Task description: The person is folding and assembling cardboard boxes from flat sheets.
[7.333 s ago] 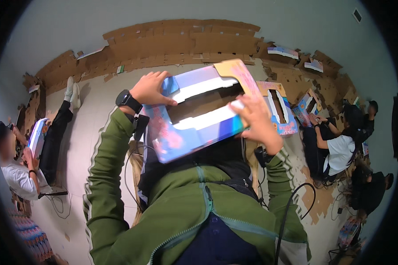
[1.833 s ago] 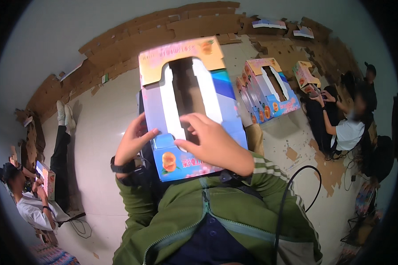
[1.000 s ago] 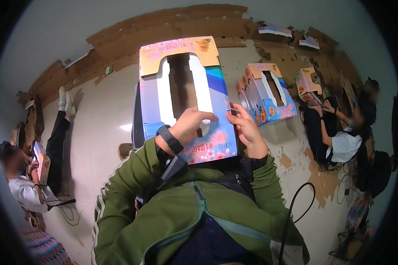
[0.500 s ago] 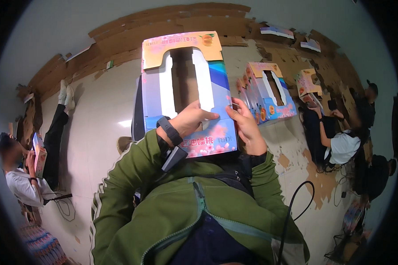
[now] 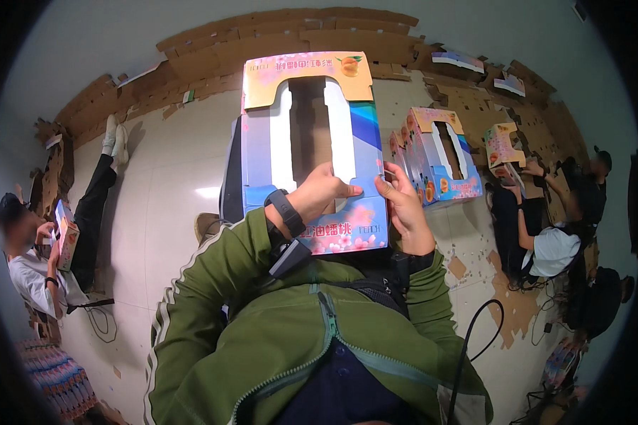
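Note:
A printed cardboard fruit box (image 5: 262, 152), coloured blue, pink and orange, rests in front of my body with its long cut-out facing up. White inner flaps line both sides of the opening, and brown cardboard shows inside. Reaching across the near end of the cut-out, my left hand (image 5: 317, 197) has its thumb flat on the top panel; its other fingers are bent into the opening, mostly hidden. My right hand (image 5: 406, 211) pinches the box's right edge near that same end, thumb on top and fingertips at the side wall.
More printed boxes (image 5: 446, 159) stand on the floor to the right. A seated person (image 5: 556, 244) beyond them handles another box (image 5: 503, 145); at the left a person (image 5: 32, 262) holds one too. Cardboard sheets (image 5: 262, 32) line the wall. A black cable (image 5: 468, 340) loops beside me.
The whole view has shifted slightly, so the box and surroundings appear farther right. Both my hands keep nearly the same hold on the box.

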`<state>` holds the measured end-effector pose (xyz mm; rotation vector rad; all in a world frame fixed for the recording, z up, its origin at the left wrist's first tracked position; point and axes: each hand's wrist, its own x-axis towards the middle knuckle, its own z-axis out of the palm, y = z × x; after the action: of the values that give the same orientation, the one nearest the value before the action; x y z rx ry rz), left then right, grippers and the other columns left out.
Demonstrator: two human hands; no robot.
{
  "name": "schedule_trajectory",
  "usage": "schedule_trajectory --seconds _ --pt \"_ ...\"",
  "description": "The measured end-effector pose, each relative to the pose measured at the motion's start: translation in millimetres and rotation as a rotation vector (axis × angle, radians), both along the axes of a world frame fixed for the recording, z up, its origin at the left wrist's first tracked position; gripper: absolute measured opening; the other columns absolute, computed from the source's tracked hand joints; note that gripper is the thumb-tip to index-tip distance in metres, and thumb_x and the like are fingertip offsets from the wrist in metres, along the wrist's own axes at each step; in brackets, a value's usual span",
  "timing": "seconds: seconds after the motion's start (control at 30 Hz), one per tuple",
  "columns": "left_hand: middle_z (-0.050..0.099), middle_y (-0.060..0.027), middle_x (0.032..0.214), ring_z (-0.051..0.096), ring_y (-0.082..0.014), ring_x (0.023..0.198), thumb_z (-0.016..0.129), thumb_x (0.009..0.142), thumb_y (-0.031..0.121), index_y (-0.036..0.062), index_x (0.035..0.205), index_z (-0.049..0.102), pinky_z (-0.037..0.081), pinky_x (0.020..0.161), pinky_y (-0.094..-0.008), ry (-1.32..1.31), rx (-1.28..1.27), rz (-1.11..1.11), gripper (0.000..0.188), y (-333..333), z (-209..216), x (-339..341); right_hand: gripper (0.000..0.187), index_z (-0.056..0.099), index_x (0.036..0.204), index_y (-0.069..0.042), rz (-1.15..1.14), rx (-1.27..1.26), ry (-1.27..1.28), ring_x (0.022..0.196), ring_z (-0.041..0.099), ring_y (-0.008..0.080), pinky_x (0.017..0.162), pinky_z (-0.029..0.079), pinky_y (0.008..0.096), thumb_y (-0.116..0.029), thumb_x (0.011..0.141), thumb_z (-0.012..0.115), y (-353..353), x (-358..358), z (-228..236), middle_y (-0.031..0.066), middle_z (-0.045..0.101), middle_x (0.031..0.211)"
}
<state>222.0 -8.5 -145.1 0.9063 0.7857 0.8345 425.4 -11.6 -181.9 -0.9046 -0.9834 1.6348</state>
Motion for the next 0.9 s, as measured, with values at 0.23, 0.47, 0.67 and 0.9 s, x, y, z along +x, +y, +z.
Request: schedule_trajectory --seconds 0.23,0.47,0.67,0.9 --pt "0.066 -0.0137 0.113 0.064 -0.0197 0.099 0.063 0.083 -0.007 -0.0053 0.121 0.055 0.049 0.091 -0.0324 0.0 0.025 0.034 0.039 -2 1 2 0.059 0.044 0.134 0.0 -0.004 0.0 0.022 0.115 0.053 0.02 0.098 0.043 0.0319 -0.02 0.087 0.075 -1 -3 4 0.013 0.052 0.126" --pt "0.066 -0.0107 0.11 0.065 -0.0182 0.095 0.064 0.084 -0.005 -0.0026 0.123 0.054 0.052 0.08 -0.0297 0.009 -0.046 0.011 0.04 -7 13 -4 0.058 0.045 0.133 0.0 -0.023 0.008 -0.001 0.113 0.054 0.0197 0.097 0.044 0.0317 -0.019 0.087 0.074 -1 -3 6 0.0131 0.054 0.123" --pt "0.067 -0.0083 0.107 0.064 -0.0136 0.084 0.067 0.083 -0.004 0.0006 0.121 0.056 0.049 0.066 -0.0254 0.033 -0.081 -0.016 0.04 -6 11 -2 0.056 0.046 0.132 0.0 -0.022 0.011 -0.018 0.112 0.054 0.0197 0.096 0.044 0.0318 -0.019 0.087 0.074 -1 -3 6 0.0127 0.054 0.122" --pt "0.068 -0.0088 0.103 0.065 -0.0154 0.087 0.072 0.08 -0.005 -0.0028 0.121 0.055 0.051 0.079 -0.0289 0.184 -0.029 0.061 0.045 -2 6 -1 0.058 0.046 0.132 0.001 -0.039 0.029 -0.048 0.111 0.053 0.0196 0.096 0.043 0.0316 -0.021 0.087 0.074 1 -1 1 0.0127 0.054 0.121"
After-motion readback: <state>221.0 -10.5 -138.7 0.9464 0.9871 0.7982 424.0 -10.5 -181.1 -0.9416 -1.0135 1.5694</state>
